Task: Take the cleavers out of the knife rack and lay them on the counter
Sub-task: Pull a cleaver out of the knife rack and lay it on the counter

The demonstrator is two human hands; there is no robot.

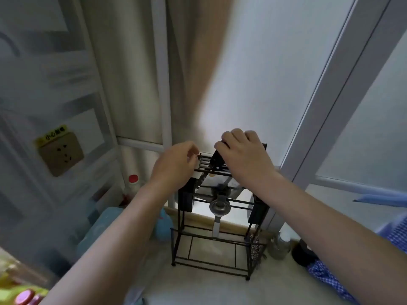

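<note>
A black wire knife rack [217, 236] stands on the pale counter [198, 285] close to its back edge, against the white wall. The right hand [244, 157] is closed over the black handle of a cleaver [217, 160] that sits in the slots at the rack's top. The left hand [176, 165] pinches the rack's top left corner with curled fingers. A metal strainer [219, 208] hangs inside the rack. A red-capped bottle [132, 183] stands at the counter's back left.
</note>
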